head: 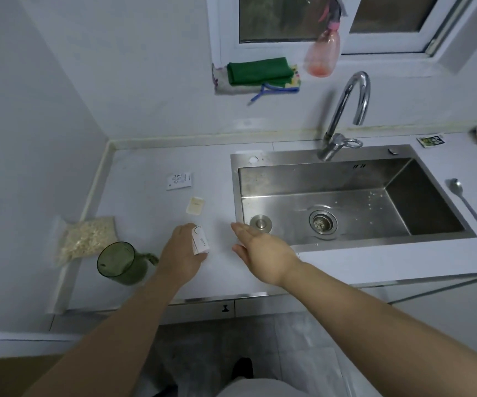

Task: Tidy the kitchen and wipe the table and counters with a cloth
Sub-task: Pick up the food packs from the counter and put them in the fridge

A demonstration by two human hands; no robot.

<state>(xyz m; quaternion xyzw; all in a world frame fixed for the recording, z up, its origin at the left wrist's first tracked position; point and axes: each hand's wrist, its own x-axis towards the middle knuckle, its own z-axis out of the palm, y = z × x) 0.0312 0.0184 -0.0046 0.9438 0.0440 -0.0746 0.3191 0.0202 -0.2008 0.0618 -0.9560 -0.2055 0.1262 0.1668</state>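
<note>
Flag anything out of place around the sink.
A white sachet and a beige sachet lie loose on the counter left of the sink; a spoon lies right of it; white specks dot its floor.

Printed but too blurred to read: dark symbols on the white sachet (pixel 178 181), a circle and a line of tiny characters on the white packet (pixel 200 240) in the left hand (pixel 181 252), dark-and-white artwork on the small packet (pixel 430 140) behind the sink (pixel 260 159).
</note>
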